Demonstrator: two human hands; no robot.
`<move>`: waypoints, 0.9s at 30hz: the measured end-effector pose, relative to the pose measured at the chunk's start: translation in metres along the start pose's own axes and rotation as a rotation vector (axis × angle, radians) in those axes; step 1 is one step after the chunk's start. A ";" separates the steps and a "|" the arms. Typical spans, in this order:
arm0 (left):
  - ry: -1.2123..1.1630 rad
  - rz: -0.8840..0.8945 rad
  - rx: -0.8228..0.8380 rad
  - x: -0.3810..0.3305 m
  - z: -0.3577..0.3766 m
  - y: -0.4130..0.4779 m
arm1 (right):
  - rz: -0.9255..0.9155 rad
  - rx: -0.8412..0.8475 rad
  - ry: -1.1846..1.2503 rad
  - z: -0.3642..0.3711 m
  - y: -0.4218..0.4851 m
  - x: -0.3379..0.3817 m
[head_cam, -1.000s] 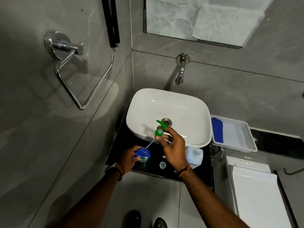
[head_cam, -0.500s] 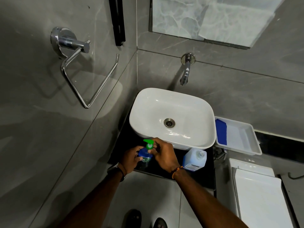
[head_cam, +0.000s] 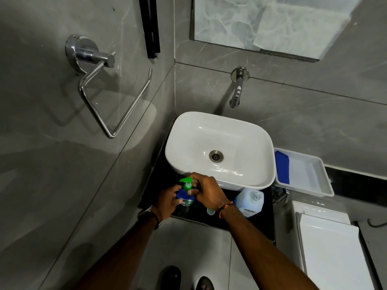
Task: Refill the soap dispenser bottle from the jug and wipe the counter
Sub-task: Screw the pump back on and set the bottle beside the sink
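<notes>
The bottle (head_cam: 186, 198) stands on the black counter (head_cam: 219, 216) in front of the basin (head_cam: 219, 143). The left hand (head_cam: 167, 200) grips its blue body; the right hand (head_cam: 206, 192) pinches the green pump (head_cam: 187, 183) at the neck. The uncapped jug (head_cam: 249, 200) stands just right of the right wrist, its cap (head_cam: 210, 211) lying near it. A white tray (head_cam: 303, 174) holds a blue cloth (head_cam: 282, 167).

Most of the small blue soap dispenser bottle (head_cam: 185, 197) disappears behind the left hand (head_cam: 167, 200) and right hand (head_cam: 206, 192); its label is too small to read. The right wrist covers part of a little pale round cap (head_cam: 210, 211). The picture's edge cuts the white toilet cistern (head_cam: 335, 248).
</notes>
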State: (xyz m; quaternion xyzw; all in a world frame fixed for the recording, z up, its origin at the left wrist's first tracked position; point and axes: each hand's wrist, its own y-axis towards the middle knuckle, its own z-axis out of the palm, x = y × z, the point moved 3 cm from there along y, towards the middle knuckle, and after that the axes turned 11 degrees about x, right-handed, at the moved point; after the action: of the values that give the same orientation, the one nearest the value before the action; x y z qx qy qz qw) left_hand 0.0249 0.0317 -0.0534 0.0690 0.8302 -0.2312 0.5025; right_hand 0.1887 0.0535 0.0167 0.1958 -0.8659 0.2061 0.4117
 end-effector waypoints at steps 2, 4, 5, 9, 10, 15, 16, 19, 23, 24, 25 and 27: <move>-0.014 -0.002 0.011 0.000 0.000 0.001 | -0.022 0.061 -0.086 0.001 0.000 -0.002; -0.014 0.002 0.016 0.001 0.001 0.002 | -0.032 0.085 -0.143 0.003 0.000 -0.004; -0.012 0.004 0.009 0.000 0.001 0.002 | -0.033 0.074 -0.146 0.004 0.000 -0.006; -0.018 0.011 -0.019 0.000 0.000 0.003 | -0.009 0.005 -0.109 0.007 0.000 -0.014; -0.016 0.016 -0.018 0.000 0.000 0.003 | 0.013 -0.023 -0.094 0.008 -0.001 -0.016; -0.012 0.028 -0.011 0.000 0.002 0.001 | 0.039 -0.089 -0.104 0.016 -0.005 -0.017; -0.016 0.029 -0.010 0.000 0.002 0.001 | 0.028 -0.089 -0.100 0.016 -0.005 -0.017; -0.022 0.020 -0.008 -0.001 0.001 0.003 | -0.026 -0.055 -0.102 0.014 -0.004 -0.017; -0.016 0.010 -0.025 -0.001 0.002 0.001 | -0.056 -0.005 -0.189 0.010 0.001 -0.010; -0.018 0.005 -0.033 -0.001 0.002 0.001 | -0.064 0.004 -0.198 0.010 0.002 -0.010; -0.021 0.001 -0.039 -0.001 0.002 0.001 | -0.073 0.016 -0.203 0.010 0.002 -0.009; -0.020 -0.003 -0.041 -0.001 0.002 0.001 | -0.090 0.036 -0.197 0.010 0.001 -0.010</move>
State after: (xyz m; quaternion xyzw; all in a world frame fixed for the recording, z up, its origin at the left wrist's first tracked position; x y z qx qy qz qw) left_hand 0.0273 0.0316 -0.0537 0.0550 0.8298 -0.2154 0.5119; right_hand 0.1875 0.0509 0.0029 0.2610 -0.8886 0.1828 0.3299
